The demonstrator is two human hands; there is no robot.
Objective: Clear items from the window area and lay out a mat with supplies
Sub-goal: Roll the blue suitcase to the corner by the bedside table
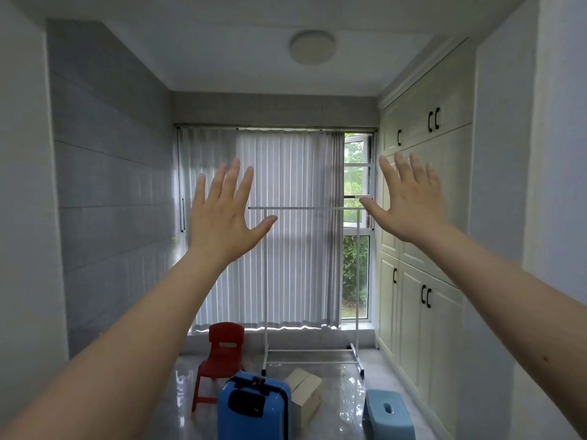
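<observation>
Both my arms are stretched out in front of me at head height. My left hand (222, 214) is open, fingers spread, holding nothing. My right hand (409, 198) is open too, fingers spread, empty. Far below them, on the glossy floor by the window, stand a red plastic chair (222, 354), a blue suitcase (254, 408), an open cardboard box (305, 392), a light blue stool (389, 414) and a white clothes rack (313, 281) on wheels. No mat is in view.
A grey curtain (279, 227) covers most of the window (355, 249), which shows at the right. Cream cupboards (422, 249) with black handles line the right wall. A grey tiled wall (111, 185) runs along the left.
</observation>
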